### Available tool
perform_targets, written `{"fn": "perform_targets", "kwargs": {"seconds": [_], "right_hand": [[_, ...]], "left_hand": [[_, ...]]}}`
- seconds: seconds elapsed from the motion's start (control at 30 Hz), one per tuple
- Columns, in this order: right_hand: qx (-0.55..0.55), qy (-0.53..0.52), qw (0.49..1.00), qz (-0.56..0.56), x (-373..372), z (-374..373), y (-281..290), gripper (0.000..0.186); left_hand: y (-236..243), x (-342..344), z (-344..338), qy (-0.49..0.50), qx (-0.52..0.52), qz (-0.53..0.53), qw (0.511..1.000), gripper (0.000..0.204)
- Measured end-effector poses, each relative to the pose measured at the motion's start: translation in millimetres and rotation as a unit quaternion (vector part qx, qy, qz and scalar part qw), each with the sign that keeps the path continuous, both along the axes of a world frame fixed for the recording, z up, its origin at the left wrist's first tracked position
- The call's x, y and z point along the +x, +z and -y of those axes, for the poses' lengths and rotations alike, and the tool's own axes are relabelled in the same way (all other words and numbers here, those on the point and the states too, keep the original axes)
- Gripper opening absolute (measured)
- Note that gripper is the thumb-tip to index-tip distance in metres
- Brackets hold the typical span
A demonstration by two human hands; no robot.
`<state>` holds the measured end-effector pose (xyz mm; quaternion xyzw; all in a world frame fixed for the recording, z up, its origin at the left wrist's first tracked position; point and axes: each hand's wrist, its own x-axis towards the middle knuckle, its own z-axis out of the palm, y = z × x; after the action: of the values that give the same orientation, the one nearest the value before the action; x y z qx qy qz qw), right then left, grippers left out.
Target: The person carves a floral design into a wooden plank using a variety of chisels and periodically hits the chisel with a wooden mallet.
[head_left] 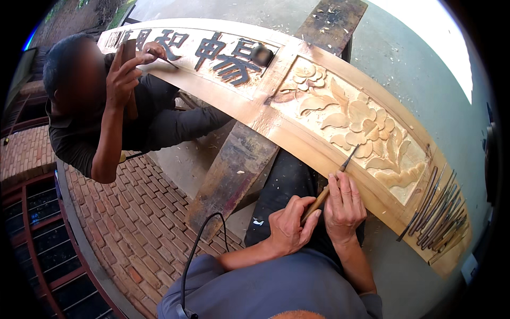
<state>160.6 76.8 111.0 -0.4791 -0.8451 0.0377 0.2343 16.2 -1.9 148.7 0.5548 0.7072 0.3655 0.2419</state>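
Note:
A carving chisel point(319, 202) with a wooden handle runs between my two hands, its dark blade pointing up to the right. My left hand point(289, 224) is wrapped round the rear of the handle. Nearer the blade, my right hand point(344, 207) has its fingers closed on the same chisel. The tip meets the lower petals of a carved flower point(366, 125) in the long pale wooden board point(303, 150). Leaves and smaller blossoms stand in relief around that flower inside a recessed panel.
Several carving tools point(438, 212) lie side by side on the board's right end. At the left, a co-worker point(79, 111) holds a mallet and a thin chisel at the dark raised characters point(210, 50). Worn planks point(231, 173) support the board; wood chips are scattered around.

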Motion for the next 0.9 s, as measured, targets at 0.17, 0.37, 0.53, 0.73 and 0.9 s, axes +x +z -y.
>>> {"fn": "perform_targets", "kwargs": {"seconds": [0.17,0.37,0.53,0.73,0.9], "right_hand": [[-0.048,0.0,0.997,-0.061,14,8,-2,0.041],[-0.037,0.014,0.991,-0.128,16,14,-17,0.037],[-0.027,0.005,0.992,-0.124,19,17,-20,0.031],[-0.014,0.004,0.992,-0.129,18,18,-26,0.027],[-0.003,0.0,0.992,-0.126,13,15,-27,0.025]], "left_hand": [[0,6,3,-0.156,0.02,0.114,0.981,0.079],[-40,-21,-48,-0.117,0.111,0.076,0.984,0.075],[-72,-20,-88,-0.178,0.129,0.021,0.975,0.085],[-85,-16,-92,-0.221,0.126,0.037,0.966,0.085],[-86,-16,-89,-0.214,0.119,0.061,0.968,0.087]]}}
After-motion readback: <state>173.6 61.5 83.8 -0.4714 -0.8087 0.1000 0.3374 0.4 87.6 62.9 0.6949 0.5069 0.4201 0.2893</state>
